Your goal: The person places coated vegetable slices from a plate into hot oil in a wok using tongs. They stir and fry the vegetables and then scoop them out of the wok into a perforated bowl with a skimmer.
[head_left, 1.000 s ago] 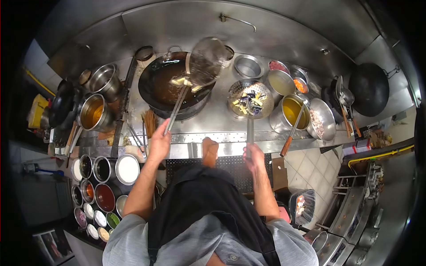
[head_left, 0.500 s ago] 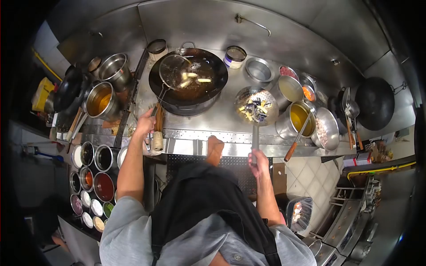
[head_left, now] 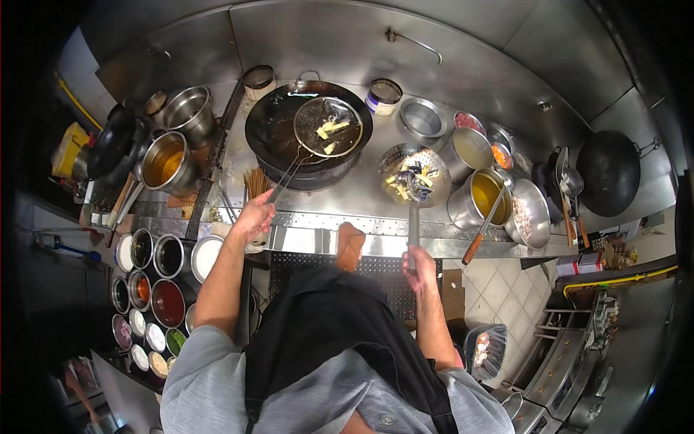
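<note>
My left hand [head_left: 256,218] is closed round the handle of a wire mesh strainer [head_left: 347,110]. The strainer is over the right part of a black wok [head_left: 267,134], with a few pale yellow pieces [head_left: 330,129] in it. My right hand [head_left: 419,266] grips the grey handle of a perforated ladle [head_left: 394,189]. That ladle holds yellow and dark purple pieces [head_left: 416,173] above the steel counter, right of the wok. A bundle of thin sticks [head_left: 256,182] stands just beyond my left hand.
Right of the ladle are a pot of yellow liquid [head_left: 486,189], a wooden-handled ladle [head_left: 473,247] and a bowl of pale pieces [head_left: 530,217]. At the left are a pot of orange liquid [head_left: 162,163] and several sauce containers [head_left: 168,302]. A spare wok [head_left: 609,172] hangs at the right.
The strainer was raised and tilted, then low at the wok's left; now it is over the right part with pieces in it. The perforated ladle has stayed nearly in place.
</note>
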The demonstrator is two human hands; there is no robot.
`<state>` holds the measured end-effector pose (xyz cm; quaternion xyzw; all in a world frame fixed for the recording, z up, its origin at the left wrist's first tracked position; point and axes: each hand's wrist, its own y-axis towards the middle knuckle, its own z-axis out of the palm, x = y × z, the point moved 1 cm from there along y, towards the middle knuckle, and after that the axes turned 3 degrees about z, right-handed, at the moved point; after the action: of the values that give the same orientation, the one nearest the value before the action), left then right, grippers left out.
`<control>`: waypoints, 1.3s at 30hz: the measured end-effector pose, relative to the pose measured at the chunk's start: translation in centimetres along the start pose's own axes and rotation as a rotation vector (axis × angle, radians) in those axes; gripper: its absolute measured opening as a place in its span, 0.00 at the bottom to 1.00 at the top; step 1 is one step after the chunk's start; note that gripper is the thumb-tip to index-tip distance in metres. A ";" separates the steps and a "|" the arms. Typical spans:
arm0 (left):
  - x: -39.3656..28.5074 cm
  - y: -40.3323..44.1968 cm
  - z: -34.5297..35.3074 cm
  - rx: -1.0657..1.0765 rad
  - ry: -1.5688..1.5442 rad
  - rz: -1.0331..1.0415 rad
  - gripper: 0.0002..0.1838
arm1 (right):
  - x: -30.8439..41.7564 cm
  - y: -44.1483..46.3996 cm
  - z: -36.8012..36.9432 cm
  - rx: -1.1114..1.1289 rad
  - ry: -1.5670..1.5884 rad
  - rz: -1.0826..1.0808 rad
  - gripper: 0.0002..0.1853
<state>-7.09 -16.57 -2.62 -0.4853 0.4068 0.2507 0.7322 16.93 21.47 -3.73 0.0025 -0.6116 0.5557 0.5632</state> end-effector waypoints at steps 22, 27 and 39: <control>3.0 -4.5 9.6 -0.057 0.680 0.705 0.25 | -0.7 0.3 1.0 0.013 -0.029 -0.001 0.06; 3.1 -4.1 12.3 -0.097 0.907 0.687 0.25 | -0.5 0.8 1.0 0.035 -0.013 -0.002 0.06; -7.7 -2.7 -4.7 -0.572 1.058 0.531 0.25 | -0.4 7.6 -1.3 0.004 0.053 0.064 0.07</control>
<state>-10.92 -21.75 4.30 -0.6017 0.7352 0.2487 0.1886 13.20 25.04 -9.48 -0.0307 -0.5952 0.5744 0.5611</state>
